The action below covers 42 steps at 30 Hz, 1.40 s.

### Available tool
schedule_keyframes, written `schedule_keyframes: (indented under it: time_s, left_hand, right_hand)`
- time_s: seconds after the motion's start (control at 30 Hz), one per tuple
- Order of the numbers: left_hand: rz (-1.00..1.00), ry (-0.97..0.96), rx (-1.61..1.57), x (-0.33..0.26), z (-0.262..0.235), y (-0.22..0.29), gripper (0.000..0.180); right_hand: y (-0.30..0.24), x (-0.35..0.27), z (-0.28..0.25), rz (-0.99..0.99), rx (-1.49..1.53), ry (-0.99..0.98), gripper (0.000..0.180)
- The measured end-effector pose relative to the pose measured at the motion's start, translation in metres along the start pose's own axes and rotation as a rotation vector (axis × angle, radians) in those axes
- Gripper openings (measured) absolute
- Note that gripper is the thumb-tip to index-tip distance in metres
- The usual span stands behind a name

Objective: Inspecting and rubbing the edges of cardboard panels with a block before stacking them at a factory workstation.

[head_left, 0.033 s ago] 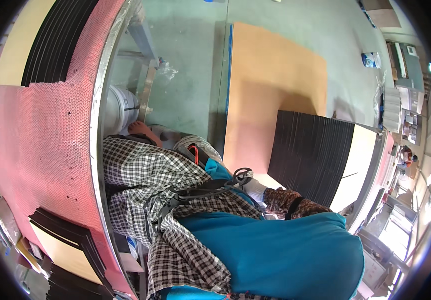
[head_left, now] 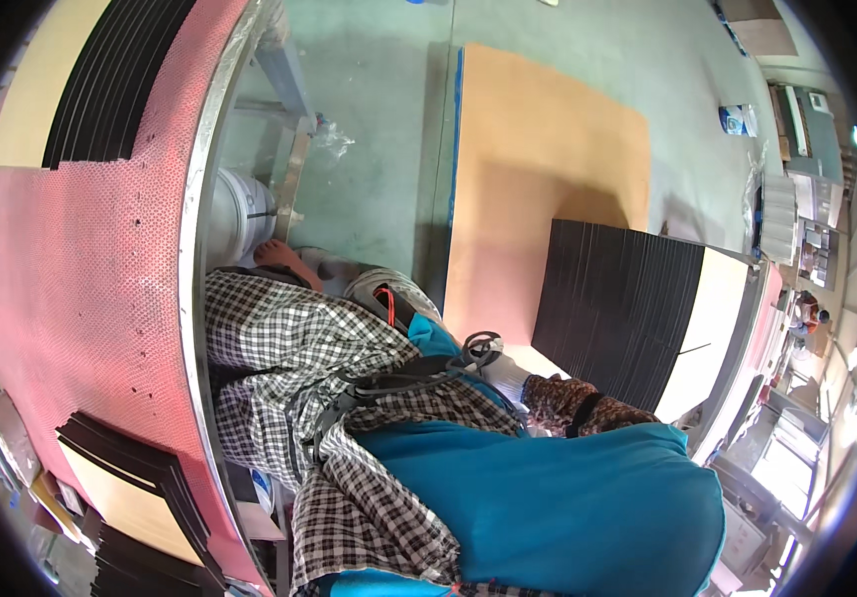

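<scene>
My right hand (head_left: 504,374), in a white glove, rests beside my teal garment (head_left: 548,497), below a brown patterned sleeve (head_left: 554,398). Its fingers are mostly hidden, so whether they grip anything does not show. A looped dark cord (head_left: 481,348) lies against the glove and runs left across the black-and-white checked cloth (head_left: 299,328) at my front. Close to the hand stands a tall stack of black-edged sheets (head_left: 617,298) with a cream top face. My left hand is out of view.
A pink mesh-topped table (head_left: 80,279) with a metal edge runs along the left, bearing black-and-cream pieces (head_left: 135,497). A large tan board (head_left: 548,129) lies under the stack. A white bucket (head_left: 237,214) stands under the table near a bare foot (head_left: 289,264). A distant person (head_left: 808,313) is at far right.
</scene>
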<state>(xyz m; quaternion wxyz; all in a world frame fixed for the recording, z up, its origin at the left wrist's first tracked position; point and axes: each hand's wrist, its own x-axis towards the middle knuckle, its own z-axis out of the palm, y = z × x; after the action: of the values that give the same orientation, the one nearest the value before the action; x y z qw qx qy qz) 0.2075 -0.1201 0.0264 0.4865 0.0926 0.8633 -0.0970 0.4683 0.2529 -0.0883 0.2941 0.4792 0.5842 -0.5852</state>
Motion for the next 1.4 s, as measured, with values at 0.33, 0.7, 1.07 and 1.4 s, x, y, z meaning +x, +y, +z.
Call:
schedule_keyframes:
  time_s: [0.33,0.7,1.07,1.4]
  left_hand:
    - [-0.004,0.004,-0.057,0.005,0.014,0.004,0.026]
    - [-0.026,-0.005,-0.082,0.004,0.02,-0.011,0.027]
    - [-0.063,-0.029,-0.017,-0.002,0.008,-0.008,0.027]
    - [-0.085,-0.058,-0.007,-0.009,0.011,-0.014,0.028]
  right_hand:
    - [0.004,-0.007,0.002,0.078,0.006,0.194,0.026]
    - [0.026,0.018,-0.033,0.003,0.17,-0.017,0.017]
    - [-0.048,0.036,-0.098,-0.14,0.397,0.123,0.034]
    - [-0.126,0.028,-0.106,-0.148,0.142,0.127,0.039]
